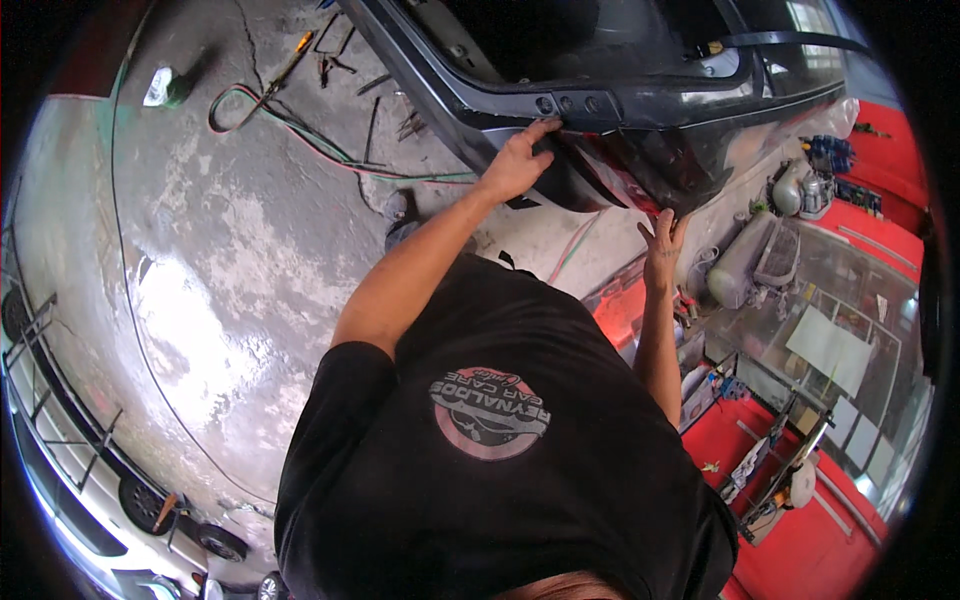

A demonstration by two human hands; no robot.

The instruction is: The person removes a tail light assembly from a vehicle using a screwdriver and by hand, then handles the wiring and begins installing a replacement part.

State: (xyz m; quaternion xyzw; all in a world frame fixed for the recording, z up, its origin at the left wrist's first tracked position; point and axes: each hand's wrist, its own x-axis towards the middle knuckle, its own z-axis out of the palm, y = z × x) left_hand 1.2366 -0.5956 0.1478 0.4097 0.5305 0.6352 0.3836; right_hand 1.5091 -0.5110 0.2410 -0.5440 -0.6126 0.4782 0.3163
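A dark vehicle body [560,110] fills the top of the head view, with a row of round holes along its ledge. Below the ledge curves a glossy dark bumper-like panel [665,165] with red reflections on it. My left hand [517,163] rests at the panel's upper left edge, index finger stretched toward the holes and thumb apart. Under the panel's lower right corner, my right hand [663,243] reaches up with fingers spread, their tips at the edge. Neither hand visibly holds a loose object. The panel hides part of the right fingertips.
Red and green hoses [330,155] cross the concrete floor beside a yellow-handled tool [304,42] and several scattered metal tools. A grey tank [742,262] stands at right, near a glass-topped surface [850,290] and red panels. A white vehicle [60,500] is at lower left.
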